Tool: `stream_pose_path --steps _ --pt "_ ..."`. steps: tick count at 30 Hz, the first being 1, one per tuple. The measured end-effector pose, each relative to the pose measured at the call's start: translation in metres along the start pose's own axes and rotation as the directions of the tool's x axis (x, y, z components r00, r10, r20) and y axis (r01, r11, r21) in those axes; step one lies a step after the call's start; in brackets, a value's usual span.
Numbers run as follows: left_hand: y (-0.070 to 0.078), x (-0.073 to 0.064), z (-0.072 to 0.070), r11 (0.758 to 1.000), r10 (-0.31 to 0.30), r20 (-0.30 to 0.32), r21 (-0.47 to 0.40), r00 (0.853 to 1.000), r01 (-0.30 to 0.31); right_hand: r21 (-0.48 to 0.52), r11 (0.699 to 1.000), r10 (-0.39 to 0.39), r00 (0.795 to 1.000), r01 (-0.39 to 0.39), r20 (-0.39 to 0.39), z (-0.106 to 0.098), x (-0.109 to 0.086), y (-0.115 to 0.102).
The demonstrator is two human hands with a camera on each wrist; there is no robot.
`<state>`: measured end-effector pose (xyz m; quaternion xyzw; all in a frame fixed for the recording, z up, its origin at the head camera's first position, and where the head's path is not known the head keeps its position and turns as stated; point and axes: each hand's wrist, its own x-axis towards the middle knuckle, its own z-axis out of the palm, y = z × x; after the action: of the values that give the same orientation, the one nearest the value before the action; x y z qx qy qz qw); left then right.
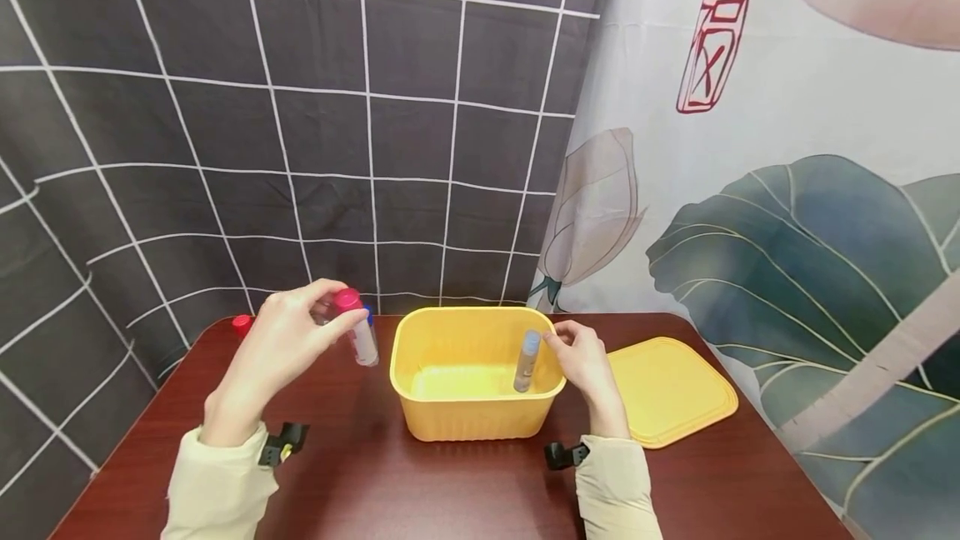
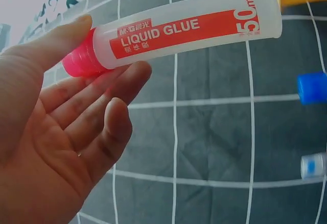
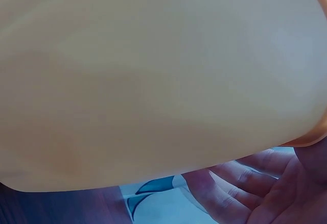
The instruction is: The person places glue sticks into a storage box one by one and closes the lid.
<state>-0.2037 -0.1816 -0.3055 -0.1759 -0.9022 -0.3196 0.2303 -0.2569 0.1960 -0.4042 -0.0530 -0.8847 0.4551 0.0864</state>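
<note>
My left hand (image 1: pixel 281 340) pinches the pink-red cap of a liquid glue bottle (image 1: pixel 363 344) between thumb and fingers. The bottle hangs cap up, just left of the yellow bin (image 1: pixel 480 419). In the left wrist view, the clear glue bottle (image 2: pixel 184 30) shows a red label marked 50 ml. My right hand (image 1: pixel 585 357) grips the right rim of the bin. Inside, a bottle with a light blue cap (image 1: pixel 527 361) stands tilted near that hand. The bin wall (image 3: pixel 153 91) fills most of the right wrist view, with fingers (image 3: pixel 235 183) outside it.
A flat yellow lid (image 1: pixel 671 394) lies right of the bin on the dark red table (image 1: pixel 420 490). Behind my left hand a red cap (image 1: pixel 242 325) shows. A blue cap (image 2: pixel 312 88) and a whitish one (image 2: pixel 313 166) appear in the left wrist view. Curtains hang behind.
</note>
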Motion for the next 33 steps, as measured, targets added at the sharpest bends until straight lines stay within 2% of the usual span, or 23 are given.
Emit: stream_pose_path --steps 5,7,10,12,16,20,22,24,27,30,33 --pt "0.011 0.024 0.012 0.997 0.070 0.106 -0.042 0.992 -0.066 0.004 1.000 -0.005 1.000 0.005 0.003 0.001 0.000 -0.001" --pt "0.016 0.036 0.019 0.994 0.102 0.164 -0.054 0.981 -0.094 0.004 1.000 -0.006 1.000 0.006 -0.003 0.001 0.000 -0.002" --pt "0.023 0.053 0.032 0.989 0.141 0.259 -0.072 0.956 -0.126 0.004 1.000 -0.010 1.000 0.010 -0.008 0.000 0.001 -0.002" --pt "0.028 0.063 0.042 0.986 0.163 0.316 -0.070 0.935 -0.148 0.002 1.000 -0.014 1.000 0.014 -0.005 0.000 0.001 -0.002" --pt "0.035 0.076 0.061 0.977 0.214 0.417 -0.083 0.883 -0.198 0.010 1.000 -0.006 1.000 0.006 0.008 0.000 0.001 -0.002" --pt "0.044 0.089 0.077 0.949 0.303 0.489 -0.074 0.818 -0.307 0.002 1.000 0.001 1.000 -0.001 -0.004 -0.002 -0.001 0.000" --pt "0.049 0.096 0.084 0.937 0.323 0.525 -0.062 0.787 -0.343 -0.004 1.000 0.001 1.000 -0.001 -0.014 -0.003 -0.002 0.001" --pt "0.053 0.103 0.090 0.932 0.319 0.561 -0.040 0.764 -0.360 0.000 1.000 0.004 1.000 -0.004 -0.015 -0.004 -0.003 0.002" --pt "0.058 0.110 0.097 0.934 0.282 0.609 0.003 0.741 -0.358 0.003 1.000 0.004 1.000 -0.004 -0.005 -0.004 -0.002 0.001" --pt "0.060 0.114 0.103 0.933 0.239 0.658 0.050 0.714 -0.357 -0.002 1.000 0.002 1.000 -0.002 0.002 -0.002 -0.001 -0.001" --pt "0.062 0.116 0.109 0.929 0.193 0.708 0.091 0.680 -0.359 -0.007 1.000 -0.002 1.000 0.002 0.009 0.001 -0.001 -0.003"
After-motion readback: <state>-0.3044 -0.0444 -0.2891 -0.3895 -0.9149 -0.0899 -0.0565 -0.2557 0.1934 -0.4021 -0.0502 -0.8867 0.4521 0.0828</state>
